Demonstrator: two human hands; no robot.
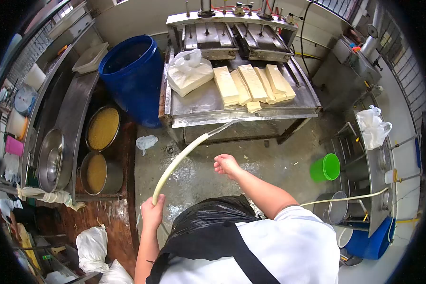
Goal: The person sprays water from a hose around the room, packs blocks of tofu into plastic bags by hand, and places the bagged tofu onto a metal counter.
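Note:
My left hand (152,213) is closed around a pale hose (175,163), which curves up and to the right. Water (225,127) runs from its end toward the front edge of a metal press table (194,105). My right hand (226,165) hangs over the floor, fingers curled; whether anything small is in them cannot be made out. On the table lie several long cream-coloured blocks that look like tofu (226,86), with a small broken piece (253,106) in front. Beside them sits a white plastic bag (190,73) with a block-shaped content.
A blue barrel (132,90) stands left of the table. Two pots of yellowish grains, one a large pot (103,128), sit further left. A green bucket (324,168) is on the wet floor (279,161) at right, near a metal rack (378,189). White sacks (92,248) lie lower left.

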